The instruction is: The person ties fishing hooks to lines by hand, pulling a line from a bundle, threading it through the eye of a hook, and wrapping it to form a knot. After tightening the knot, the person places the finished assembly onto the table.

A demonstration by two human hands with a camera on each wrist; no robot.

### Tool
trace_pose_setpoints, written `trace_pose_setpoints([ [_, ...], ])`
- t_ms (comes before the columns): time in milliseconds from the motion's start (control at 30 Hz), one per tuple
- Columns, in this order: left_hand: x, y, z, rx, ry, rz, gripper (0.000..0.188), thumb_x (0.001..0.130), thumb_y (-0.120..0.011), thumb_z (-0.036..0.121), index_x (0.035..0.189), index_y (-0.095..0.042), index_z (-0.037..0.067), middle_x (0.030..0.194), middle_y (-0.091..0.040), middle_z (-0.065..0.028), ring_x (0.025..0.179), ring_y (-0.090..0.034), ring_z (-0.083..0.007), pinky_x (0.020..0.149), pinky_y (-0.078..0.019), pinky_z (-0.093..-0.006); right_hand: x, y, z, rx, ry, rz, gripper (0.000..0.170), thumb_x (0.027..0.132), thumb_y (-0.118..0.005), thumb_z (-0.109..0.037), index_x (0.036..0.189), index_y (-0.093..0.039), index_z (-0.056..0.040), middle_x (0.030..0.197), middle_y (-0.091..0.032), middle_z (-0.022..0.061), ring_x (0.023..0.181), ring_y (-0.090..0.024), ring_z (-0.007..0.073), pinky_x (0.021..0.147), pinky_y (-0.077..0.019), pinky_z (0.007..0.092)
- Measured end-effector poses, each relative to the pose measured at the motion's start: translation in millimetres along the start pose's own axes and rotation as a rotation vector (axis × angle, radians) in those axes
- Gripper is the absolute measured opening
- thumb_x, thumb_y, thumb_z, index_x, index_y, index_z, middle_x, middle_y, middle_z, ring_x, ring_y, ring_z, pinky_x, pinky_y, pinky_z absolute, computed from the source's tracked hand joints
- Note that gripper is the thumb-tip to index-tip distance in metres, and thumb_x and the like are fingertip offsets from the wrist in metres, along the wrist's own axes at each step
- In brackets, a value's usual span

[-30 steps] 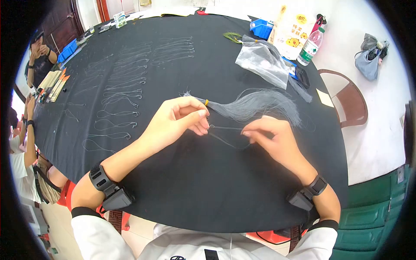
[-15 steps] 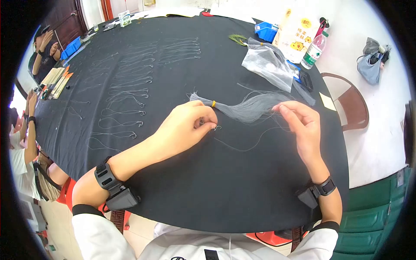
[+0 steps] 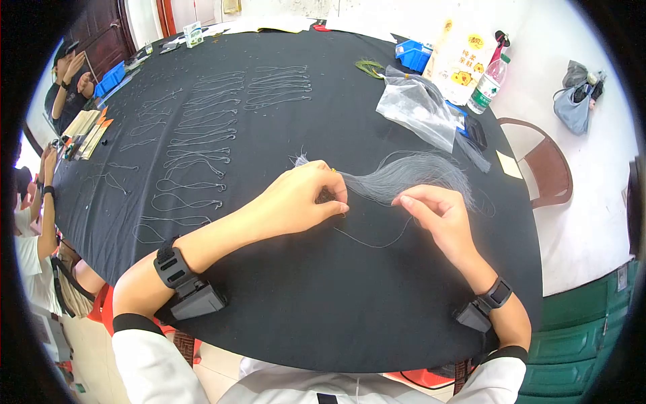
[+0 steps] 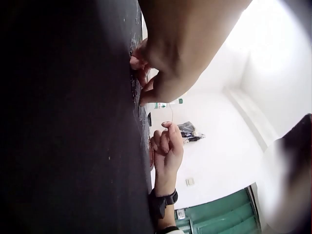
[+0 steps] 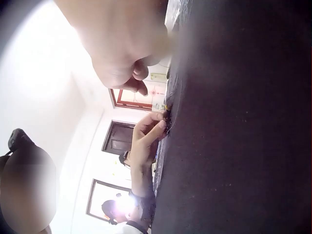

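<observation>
My left hand (image 3: 303, 196) pinches a small fish hook between thumb and forefinger, mostly hidden by the fingers in the head view. In the right wrist view that left hand (image 5: 145, 135) is close over the black cloth. The right hand (image 3: 441, 214) pinches a thin grey fishing line (image 3: 377, 246), which hangs in a loose curve between the hands. From the right fingertips in the left wrist view, a fine strand (image 4: 171, 112) rises. Just behind both hands lies a bundle of grey lines (image 3: 410, 174), tied near its left end.
Rows of looped lines with hooks (image 3: 202, 141) lie at left on the black tablecloth (image 3: 350, 310). A plastic bag (image 3: 417, 114), a water bottle (image 3: 489, 84), a blue bin (image 3: 412, 55) and a tissue pack (image 3: 464, 57) are at back right. Other people sit at far left.
The right hand first drew away to the right and up with the line, then came back down and left. My left hand shifted slightly right and down, still pinching the hook.
</observation>
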State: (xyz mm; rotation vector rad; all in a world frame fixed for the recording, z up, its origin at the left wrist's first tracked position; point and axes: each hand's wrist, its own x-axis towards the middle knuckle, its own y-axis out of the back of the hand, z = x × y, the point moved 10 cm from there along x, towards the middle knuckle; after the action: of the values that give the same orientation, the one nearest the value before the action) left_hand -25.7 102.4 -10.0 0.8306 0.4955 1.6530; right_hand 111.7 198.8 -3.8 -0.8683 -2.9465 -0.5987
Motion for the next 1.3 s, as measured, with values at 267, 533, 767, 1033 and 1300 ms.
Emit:
trace_pose_setpoints([
  [267,-6,13,7,0.078,-0.026,0.000,0.013,0.079,-0.071,0.016,0.087,-0.065,0.007,0.085,-0.054,-0.0057,0.070,-0.050,-0.0168,0.063,-0.0426,-0.0307,1,-3,8,0.003,-0.009,0.015,0.013,0.091,-0.060,-0.008,0.095,-0.069,0.0009,0.087,-0.069,0.0024,0.071,-0.055,0.0012,0.061,-0.0411,0.0163],
  [533,-2,-4,10,0.125,-0.082,-0.085,0.015,0.077,-0.071,0.014,0.088,-0.065,0.007,0.093,-0.057,-0.0095,0.087,-0.058,-0.0238,0.074,-0.0471,-0.0342,14,4,-12,-0.409,0.251,0.097,0.009,0.082,-0.069,-0.017,0.084,-0.074,-0.0091,0.056,-0.061,-0.0020,0.056,-0.051,0.0081,0.074,-0.0387,0.0288],
  [767,-2,-5,9,0.041,-0.034,-0.121,0.010,0.079,-0.070,0.014,0.084,-0.064,0.008,0.086,-0.054,-0.0074,0.083,-0.057,-0.0219,0.074,-0.0458,-0.0340,12,6,-6,-0.239,0.286,0.104,0.011,0.083,-0.068,-0.013,0.088,-0.073,-0.0055,0.068,-0.065,0.0026,0.063,-0.055,0.0108,0.072,-0.0422,0.0289],
  [1033,-2,7,9,-0.561,0.075,0.002,0.004,0.085,-0.066,0.006,0.086,-0.064,0.003,0.101,-0.062,-0.0047,0.081,-0.058,-0.0088,0.065,-0.0472,-0.0220,3,-13,-6,0.149,0.074,-0.061,0.016,0.090,-0.061,-0.012,0.093,-0.071,0.0001,0.080,-0.067,0.0037,0.066,-0.056,0.0071,0.061,-0.0444,0.0226],
  [1300,-10,-9,16,-1.030,0.184,0.020,0.007,0.088,-0.061,0.002,0.094,-0.061,0.000,0.101,-0.065,-0.0136,0.087,-0.066,-0.0181,0.068,-0.0566,-0.0300,-4,-26,-17,-0.136,0.170,-0.174,0.013,0.086,-0.065,-0.014,0.089,-0.073,-0.0044,0.082,-0.069,0.0031,0.071,-0.057,0.0106,0.071,-0.0448,0.0277],
])
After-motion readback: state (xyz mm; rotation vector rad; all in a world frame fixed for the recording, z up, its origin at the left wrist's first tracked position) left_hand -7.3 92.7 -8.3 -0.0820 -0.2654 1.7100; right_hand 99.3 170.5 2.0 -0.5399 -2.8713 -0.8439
